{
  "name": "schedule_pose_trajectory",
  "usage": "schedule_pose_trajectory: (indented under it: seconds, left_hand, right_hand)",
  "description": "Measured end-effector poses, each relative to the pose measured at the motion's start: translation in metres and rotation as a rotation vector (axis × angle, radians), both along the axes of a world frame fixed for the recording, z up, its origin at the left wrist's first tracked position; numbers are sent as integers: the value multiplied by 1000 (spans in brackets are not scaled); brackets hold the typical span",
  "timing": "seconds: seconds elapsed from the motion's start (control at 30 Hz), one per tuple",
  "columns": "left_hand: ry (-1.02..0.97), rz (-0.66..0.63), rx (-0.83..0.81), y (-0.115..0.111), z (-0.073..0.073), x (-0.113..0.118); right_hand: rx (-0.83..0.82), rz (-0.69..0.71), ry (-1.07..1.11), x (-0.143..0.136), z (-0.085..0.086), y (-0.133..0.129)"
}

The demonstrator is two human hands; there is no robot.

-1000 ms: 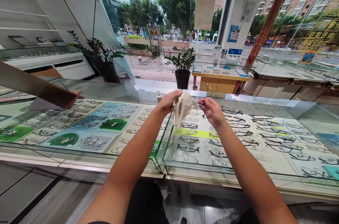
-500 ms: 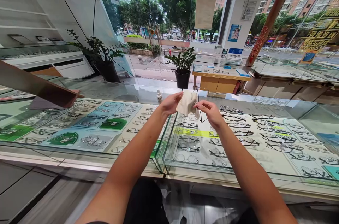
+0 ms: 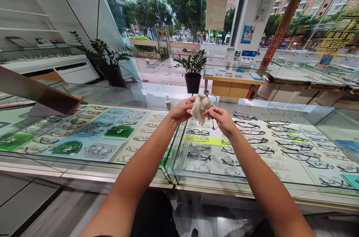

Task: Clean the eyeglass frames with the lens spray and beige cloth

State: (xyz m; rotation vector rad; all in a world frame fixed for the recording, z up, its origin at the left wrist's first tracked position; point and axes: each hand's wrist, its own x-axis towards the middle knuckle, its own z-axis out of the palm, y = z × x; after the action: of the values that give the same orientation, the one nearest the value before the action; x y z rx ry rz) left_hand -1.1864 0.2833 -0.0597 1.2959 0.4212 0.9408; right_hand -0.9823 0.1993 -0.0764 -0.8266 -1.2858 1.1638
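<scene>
A cream cleaning cloth (image 3: 199,110) is bunched in my left hand (image 3: 181,110), whose fingers are closed on it. My right hand (image 3: 220,118) pinches a dark-framed pair of eyeglasses (image 3: 213,124) by the frame. The cloth lies against the glasses and hides much of the lenses. One temple arm hangs down beside my right fingers. Both hands are held above the glass display counter (image 3: 134,98). Just left of my left hand, a small white spray bottle (image 3: 168,103) stands upright on the counter.
Under the glass, rows of eyeglasses (image 3: 199,147) fill the display. A brown slanted board (image 3: 42,93) rests on the counter at left. Beyond it stand potted plants (image 3: 193,82), a wooden display table (image 3: 230,85) and the shop window.
My left hand has shifted slightly right, and the cloth has gone from hanging spread out to being bunched around the glasses. My right hand has barely moved.
</scene>
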Motion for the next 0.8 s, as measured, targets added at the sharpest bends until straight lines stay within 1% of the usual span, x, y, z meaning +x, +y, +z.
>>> schedule_pose_trajectory:
  seconds: [0.1,0.17,0.27,0.43,0.5,0.63,0.8]
  left_hand:
    - [-38,-76,-17,-8,-1,12]
    - [-61,-43,4,-15,-3,21]
    - [-74,-19,27,-21,-4,28]
    - [-58,-66,-11,-22,2,23]
    - [-56,-74,8,-21,3,22]
    - [-61,-24,91,-21,-2,25]
    - [-34,11,104,-19,-8,27]
  right_hand:
    - [4,16,-2,-1,-1,1]
    - [2,22,10,-2,-2,2]
    - [-47,21,92,-3,-3,4]
    - [-101,0,220,-1,-3,6]
    - [-107,15,240,0,-3,6]
    - [-117,36,244,1,-1,5]
    - [-118,42,193,0,-4,7]
